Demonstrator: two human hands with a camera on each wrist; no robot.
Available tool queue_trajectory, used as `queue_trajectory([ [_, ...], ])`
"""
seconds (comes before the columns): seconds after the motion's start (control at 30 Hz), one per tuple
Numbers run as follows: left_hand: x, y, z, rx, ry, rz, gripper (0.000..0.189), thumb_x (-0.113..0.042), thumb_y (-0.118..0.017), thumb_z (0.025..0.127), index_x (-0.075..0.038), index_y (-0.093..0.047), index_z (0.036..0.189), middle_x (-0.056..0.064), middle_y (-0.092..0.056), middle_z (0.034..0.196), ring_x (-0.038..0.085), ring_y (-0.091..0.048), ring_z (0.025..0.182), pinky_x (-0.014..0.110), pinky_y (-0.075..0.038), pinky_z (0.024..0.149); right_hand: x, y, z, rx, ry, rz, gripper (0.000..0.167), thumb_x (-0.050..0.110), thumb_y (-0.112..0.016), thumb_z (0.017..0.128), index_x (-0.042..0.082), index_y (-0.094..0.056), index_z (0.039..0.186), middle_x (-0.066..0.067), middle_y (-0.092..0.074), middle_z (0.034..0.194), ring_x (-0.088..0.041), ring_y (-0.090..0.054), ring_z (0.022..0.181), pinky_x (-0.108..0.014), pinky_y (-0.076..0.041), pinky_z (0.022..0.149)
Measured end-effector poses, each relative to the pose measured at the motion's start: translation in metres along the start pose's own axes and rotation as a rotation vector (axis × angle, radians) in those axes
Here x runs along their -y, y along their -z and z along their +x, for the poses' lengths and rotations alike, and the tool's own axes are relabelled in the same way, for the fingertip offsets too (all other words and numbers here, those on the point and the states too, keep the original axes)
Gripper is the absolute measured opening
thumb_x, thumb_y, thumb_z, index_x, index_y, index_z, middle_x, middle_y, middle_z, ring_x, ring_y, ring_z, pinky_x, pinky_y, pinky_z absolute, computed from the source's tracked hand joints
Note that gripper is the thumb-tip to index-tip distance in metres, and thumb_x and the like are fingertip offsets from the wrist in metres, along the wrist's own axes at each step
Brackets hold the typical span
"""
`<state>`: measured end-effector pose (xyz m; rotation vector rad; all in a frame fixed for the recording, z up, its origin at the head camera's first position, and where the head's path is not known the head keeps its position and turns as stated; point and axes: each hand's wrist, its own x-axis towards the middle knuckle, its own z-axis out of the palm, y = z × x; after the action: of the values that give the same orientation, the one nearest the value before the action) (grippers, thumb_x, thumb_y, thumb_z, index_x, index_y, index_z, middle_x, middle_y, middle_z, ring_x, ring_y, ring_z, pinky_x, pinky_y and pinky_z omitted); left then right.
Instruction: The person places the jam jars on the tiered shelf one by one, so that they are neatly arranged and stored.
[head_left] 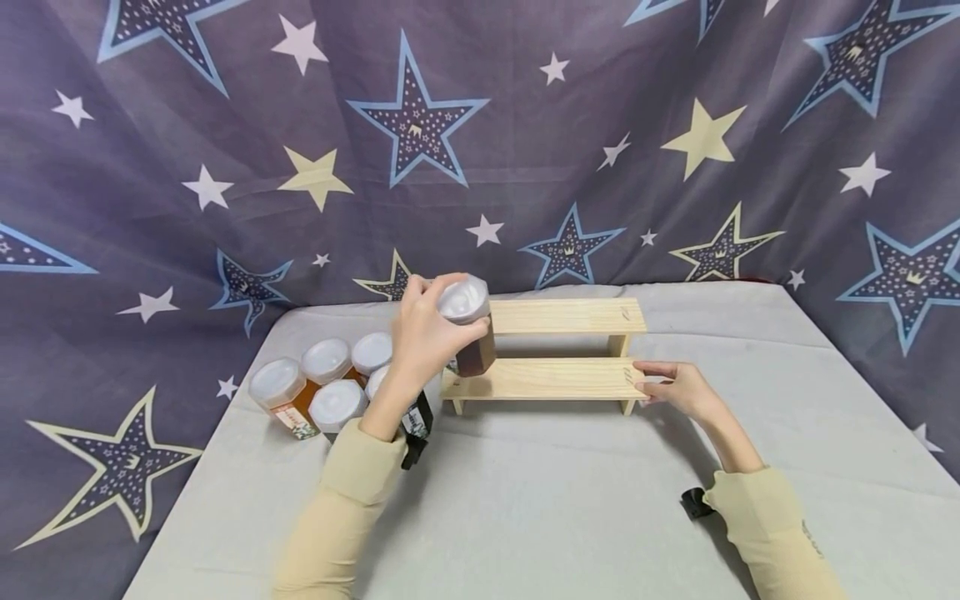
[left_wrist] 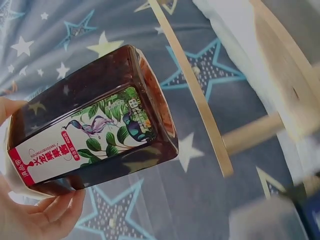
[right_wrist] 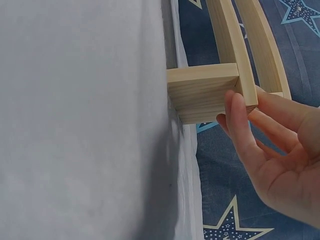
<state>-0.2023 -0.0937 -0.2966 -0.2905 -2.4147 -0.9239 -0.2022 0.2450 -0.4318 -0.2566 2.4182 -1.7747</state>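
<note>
My left hand grips a jar of dark jam by its white-lidded end and holds it over the left part of a two-tier wooden rack. In the left wrist view the jar lies tilted, its label of leaves and a bird facing the camera, with fingers on both sides of its lid end. At the rack's right end, my right hand holds the tip of the lower board. The right wrist view shows thumb and fingers of that hand on either side of the board's corner.
Left of the rack, several jars with white lids stand grouped, some amber and some dark. A pale cloth covers the table. Behind it hangs a dark curtain with stars.
</note>
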Motion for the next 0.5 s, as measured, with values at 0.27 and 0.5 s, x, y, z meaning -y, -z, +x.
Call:
queue_trajectory([
  [0.27,-0.020,-0.027,0.013,0.047,0.005,-0.003,0.051,-0.035,-0.073,0.058,-0.022,-0.061,0.106,0.004,-0.042,0.085,0.018,-0.044,0.076,0.031,-0.040,0.061,-0.001,0.001,0.000,-0.006,-0.002,-0.016,0.043,-0.004,-0.055,0.083,-0.020,-0.039,0.120,-0.037,-0.044,0.116,-0.009,-0.062,0.065,-0.033,-0.052,0.065],
  [0.5,-0.036,-0.051,0.024,0.096,0.009,0.023,0.052,-0.037,-0.072,0.059,-0.023,-0.059,0.108,0.004,-0.042,0.088,0.017,-0.044,0.080,0.029,-0.040,0.061,-0.001,0.001,0.000,-0.004,-0.003,-0.024,0.043,-0.003,-0.055,0.083,-0.020,-0.039,0.120,-0.037,-0.044,0.116,-0.011,-0.062,0.064,-0.034,-0.052,0.065],
])
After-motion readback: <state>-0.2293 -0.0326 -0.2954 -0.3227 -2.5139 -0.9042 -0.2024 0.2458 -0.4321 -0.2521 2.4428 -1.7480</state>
